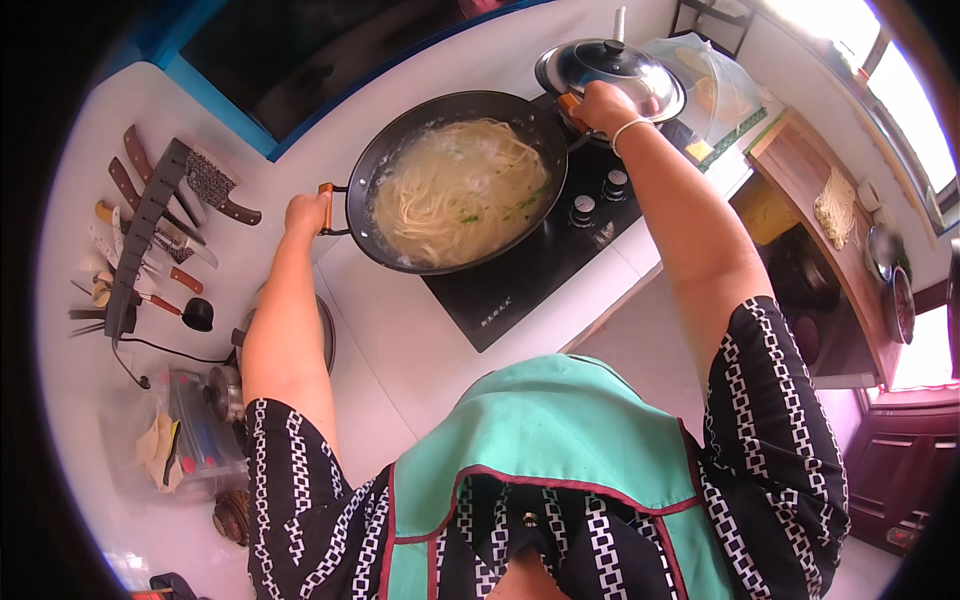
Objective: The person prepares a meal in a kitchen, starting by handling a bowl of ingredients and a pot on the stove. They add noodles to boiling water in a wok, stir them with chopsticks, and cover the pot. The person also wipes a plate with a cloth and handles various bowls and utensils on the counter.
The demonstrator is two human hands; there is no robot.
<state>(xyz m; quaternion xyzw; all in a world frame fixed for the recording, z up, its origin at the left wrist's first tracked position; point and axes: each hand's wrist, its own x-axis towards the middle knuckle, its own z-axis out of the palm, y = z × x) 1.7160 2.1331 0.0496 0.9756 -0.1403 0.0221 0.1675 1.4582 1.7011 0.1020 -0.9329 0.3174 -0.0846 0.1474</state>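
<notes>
A wide dark wok (360, 217) holds noodles (442, 202) in cloudy liquid, with green leafy bits near its right side. My left hand (304, 216) is closed around the wok's left wooden handle (327, 206). On the opposite side, my right hand (606, 107) grips the other wooden handle (570, 103). The wok is over or beside the left part of a black glass cooktop (487, 307); whether it touches the surface cannot be told. Behind my right hand is a pan with a shiny domed lid (630, 64).
Knives and a ladle (198, 314) hang from a dark wall rack (146, 232) at left. A mesh food cover (709, 79) stands behind the cooktop's right end. Raw noodles (835, 208) lie on a wooden counter (795, 154) at right. A small pot (223, 394) is beyond my left arm.
</notes>
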